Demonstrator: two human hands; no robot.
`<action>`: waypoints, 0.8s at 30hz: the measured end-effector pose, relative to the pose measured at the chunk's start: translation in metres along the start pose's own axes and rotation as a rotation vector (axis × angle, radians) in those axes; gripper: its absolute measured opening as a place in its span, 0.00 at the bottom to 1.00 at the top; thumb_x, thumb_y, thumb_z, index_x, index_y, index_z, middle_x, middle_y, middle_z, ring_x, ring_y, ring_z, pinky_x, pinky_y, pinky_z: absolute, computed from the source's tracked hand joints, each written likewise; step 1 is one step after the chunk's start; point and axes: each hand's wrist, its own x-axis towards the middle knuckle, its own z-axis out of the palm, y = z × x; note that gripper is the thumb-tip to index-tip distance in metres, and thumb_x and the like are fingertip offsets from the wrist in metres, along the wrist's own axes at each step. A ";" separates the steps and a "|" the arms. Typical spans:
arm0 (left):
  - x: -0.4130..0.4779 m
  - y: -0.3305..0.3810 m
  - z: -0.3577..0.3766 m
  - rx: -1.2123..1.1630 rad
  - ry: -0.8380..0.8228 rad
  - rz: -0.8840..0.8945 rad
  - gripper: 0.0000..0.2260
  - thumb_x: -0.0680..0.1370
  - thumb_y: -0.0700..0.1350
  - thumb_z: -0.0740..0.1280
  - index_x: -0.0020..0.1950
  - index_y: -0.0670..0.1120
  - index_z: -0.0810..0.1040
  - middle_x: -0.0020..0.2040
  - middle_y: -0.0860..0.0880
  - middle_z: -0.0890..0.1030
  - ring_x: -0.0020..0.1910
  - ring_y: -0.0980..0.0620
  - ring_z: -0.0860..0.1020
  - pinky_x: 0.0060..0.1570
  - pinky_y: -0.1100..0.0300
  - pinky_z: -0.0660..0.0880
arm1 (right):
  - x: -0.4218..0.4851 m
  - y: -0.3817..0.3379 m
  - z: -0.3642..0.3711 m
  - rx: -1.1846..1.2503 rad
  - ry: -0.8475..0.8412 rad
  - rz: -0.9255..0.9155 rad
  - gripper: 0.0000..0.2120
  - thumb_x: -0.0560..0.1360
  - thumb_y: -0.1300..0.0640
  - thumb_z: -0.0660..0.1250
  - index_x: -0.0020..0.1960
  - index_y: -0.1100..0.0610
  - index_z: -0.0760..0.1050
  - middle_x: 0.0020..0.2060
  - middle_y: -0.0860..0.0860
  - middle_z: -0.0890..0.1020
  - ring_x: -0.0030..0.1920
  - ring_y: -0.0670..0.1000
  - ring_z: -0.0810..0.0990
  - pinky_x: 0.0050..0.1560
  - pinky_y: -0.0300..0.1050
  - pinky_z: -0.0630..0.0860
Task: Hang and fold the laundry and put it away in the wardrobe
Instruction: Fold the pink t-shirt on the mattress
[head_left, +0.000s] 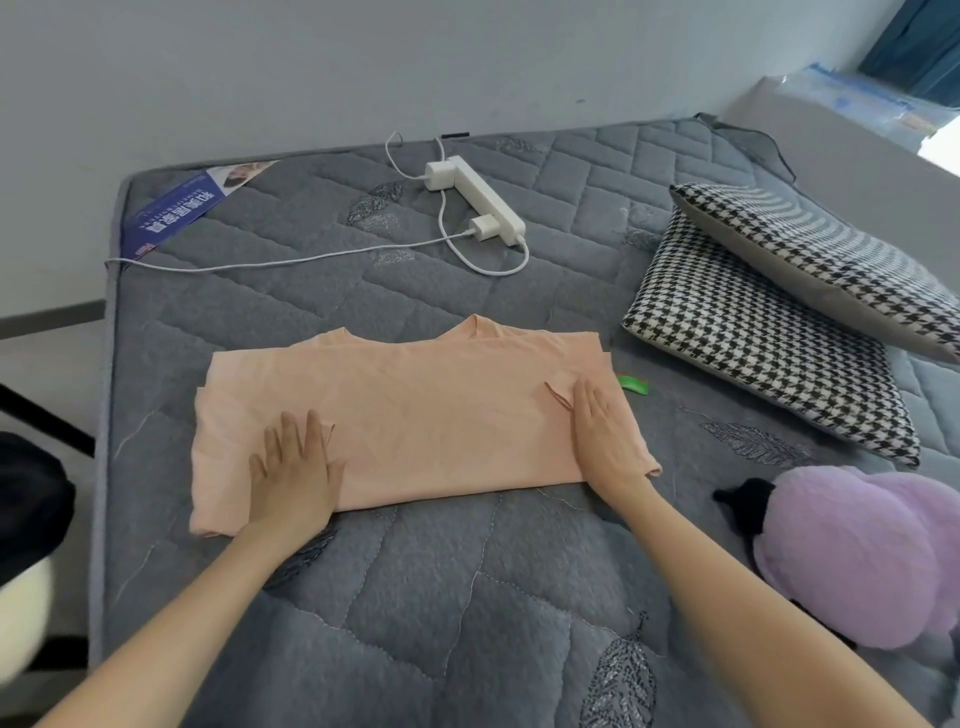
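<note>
a peach shirt (426, 410) lies folded into a wide band across the middle of the frame on a grey quilted mattress (467, 597), its collar toward the top. both hands are on it, palms down. the left hand (293, 473) presses flat on the lower left part of the cloth, fingers straight and slightly spread. the right hand (605, 436) presses flat near the right end, fingers straight and close together. neither hand grips or pinches anything.

the likely trouble is in the layers. a small pucker sits just beside the right hand's fingertips, and if it is folded in rather than smoothed out it would probably set as a crease. at the left end the under layers stick out past the top one, so a further fold could come out crooked. the fuzzy mattress cover may also drag the bottom layer when the shirt is slid or lifted, which would open the fold. a small green thing (634, 385) lies just beside the shirt's right edge, right of the right hand, and could get swept along.

the shirt is directly beneath both hands, and most of it stretches between them. a white power strip (483, 202) lies well apart at upper centre, two houndstooth pillows (753, 353) lie at the right, and a purple plush toy (862, 556) sits at lower right. no wardrobe is in view.
</note>
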 end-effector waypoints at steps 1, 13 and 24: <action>0.002 0.001 0.000 -0.001 -0.002 -0.005 0.28 0.82 0.53 0.47 0.77 0.45 0.38 0.77 0.40 0.39 0.76 0.39 0.42 0.73 0.43 0.46 | -0.002 -0.001 -0.002 0.019 0.015 0.003 0.25 0.82 0.66 0.46 0.77 0.64 0.41 0.76 0.60 0.53 0.76 0.55 0.55 0.73 0.43 0.48; 0.016 -0.016 -0.009 -0.094 0.214 0.130 0.20 0.83 0.50 0.50 0.73 0.48 0.65 0.74 0.48 0.64 0.69 0.41 0.61 0.64 0.47 0.62 | -0.027 -0.021 -0.001 0.023 -0.050 -0.132 0.24 0.82 0.45 0.47 0.77 0.46 0.52 0.78 0.48 0.52 0.77 0.53 0.45 0.72 0.61 0.35; 0.043 -0.013 -0.022 -0.149 0.424 0.103 0.07 0.82 0.44 0.56 0.48 0.44 0.72 0.52 0.45 0.76 0.49 0.44 0.68 0.44 0.54 0.59 | -0.019 -0.060 0.018 -0.077 -0.157 -0.043 0.25 0.81 0.40 0.41 0.76 0.38 0.39 0.77 0.46 0.41 0.76 0.61 0.40 0.69 0.73 0.43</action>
